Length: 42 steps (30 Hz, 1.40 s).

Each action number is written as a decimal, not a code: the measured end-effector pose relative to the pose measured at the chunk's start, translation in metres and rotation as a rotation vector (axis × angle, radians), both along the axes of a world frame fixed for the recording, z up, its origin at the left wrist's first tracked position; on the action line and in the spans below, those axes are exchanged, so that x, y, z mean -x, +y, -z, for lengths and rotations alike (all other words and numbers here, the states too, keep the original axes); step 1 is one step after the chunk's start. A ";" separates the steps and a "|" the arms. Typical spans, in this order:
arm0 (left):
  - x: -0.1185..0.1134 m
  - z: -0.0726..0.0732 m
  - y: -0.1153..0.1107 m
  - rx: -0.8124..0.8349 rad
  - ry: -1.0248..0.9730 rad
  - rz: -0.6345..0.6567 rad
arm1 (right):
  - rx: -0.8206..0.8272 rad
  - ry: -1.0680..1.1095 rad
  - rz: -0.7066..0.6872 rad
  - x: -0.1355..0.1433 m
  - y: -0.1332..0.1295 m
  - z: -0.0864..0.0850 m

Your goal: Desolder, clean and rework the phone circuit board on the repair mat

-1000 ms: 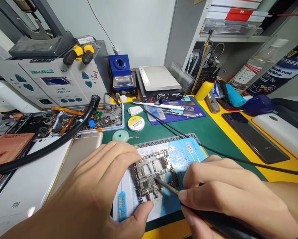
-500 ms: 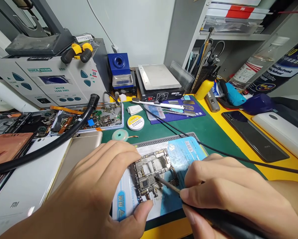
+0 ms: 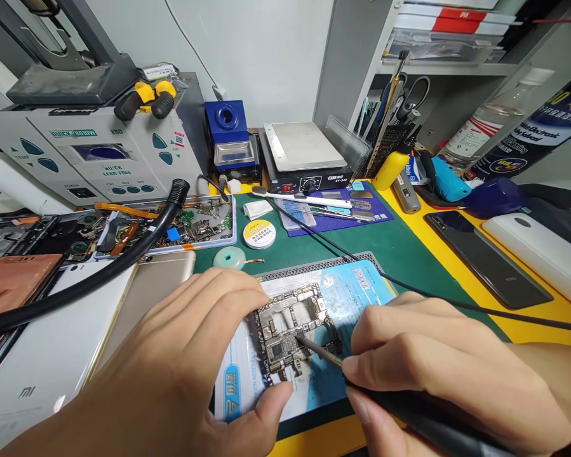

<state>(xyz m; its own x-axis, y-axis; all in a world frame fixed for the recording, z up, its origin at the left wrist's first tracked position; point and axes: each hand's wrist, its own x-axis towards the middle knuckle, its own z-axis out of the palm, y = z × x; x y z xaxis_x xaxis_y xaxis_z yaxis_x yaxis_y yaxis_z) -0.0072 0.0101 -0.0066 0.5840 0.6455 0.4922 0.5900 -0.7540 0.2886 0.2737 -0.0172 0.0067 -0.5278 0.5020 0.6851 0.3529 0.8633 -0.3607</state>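
Observation:
A phone circuit board (image 3: pixel 279 330) lies on a blue and white printed package (image 3: pixel 345 295) in front of me. My left hand (image 3: pixel 185 349) steadies the board, with fingertips at its upper left corner and the thumb at its lower edge. In my right hand (image 3: pixel 418 368) is a soldering iron, gripped like a pen by its black handle (image 3: pixel 409 412). Its slanted metal tip (image 3: pixel 321 351) reaches the middle of the board, by the cluster of tiny contacts right of a square dark chip (image 3: pixel 276 351). Whether the tip presses or hovers, I cannot tell.
A black hose (image 3: pixel 99 266) arches over phones on the left, before a rework station (image 3: pixel 108 149). A black cable (image 3: pixel 437 295) crosses the green mat (image 3: pixel 361 244). Behind stand a heating plate (image 3: pixel 304 146) and a blue iron stand (image 3: pixel 225 120). A dark phone (image 3: pixel 485 257) lies right.

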 end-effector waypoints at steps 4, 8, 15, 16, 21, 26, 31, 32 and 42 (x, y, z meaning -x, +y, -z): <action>-0.001 0.000 0.002 0.000 -0.010 0.009 | 0.017 -0.029 0.016 -0.001 -0.002 -0.004; 0.000 0.001 -0.002 0.017 0.008 -0.003 | 0.024 -0.034 0.031 -0.003 0.000 -0.006; 0.000 0.000 0.000 0.015 -0.010 0.027 | 0.171 0.075 0.135 0.008 -0.018 -0.003; 0.000 -0.001 0.002 0.008 -0.009 0.034 | 0.257 0.104 0.244 0.012 -0.023 -0.003; -0.002 -0.001 0.004 -0.020 -0.008 0.032 | 0.461 0.258 0.397 0.021 -0.019 -0.017; -0.001 -0.004 0.006 -0.021 0.000 0.053 | 1.081 0.451 0.179 0.008 0.018 -0.031; 0.001 -0.011 0.012 -0.004 0.010 0.152 | 1.344 0.525 0.128 0.000 0.030 -0.031; 0.001 -0.012 0.013 -0.013 0.016 0.167 | 1.346 0.519 0.138 0.000 0.030 -0.030; 0.009 -0.005 0.019 -0.001 0.025 0.190 | 1.280 0.439 0.211 0.005 0.028 -0.033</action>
<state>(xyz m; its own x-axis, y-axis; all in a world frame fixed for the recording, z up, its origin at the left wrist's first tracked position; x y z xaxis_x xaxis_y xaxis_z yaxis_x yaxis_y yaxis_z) -0.0157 0.0289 -0.0019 0.7076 0.5216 0.4766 0.4436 -0.8530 0.2751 0.2689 0.0112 0.0398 -0.2251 0.9481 -0.2245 0.0851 -0.2104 -0.9739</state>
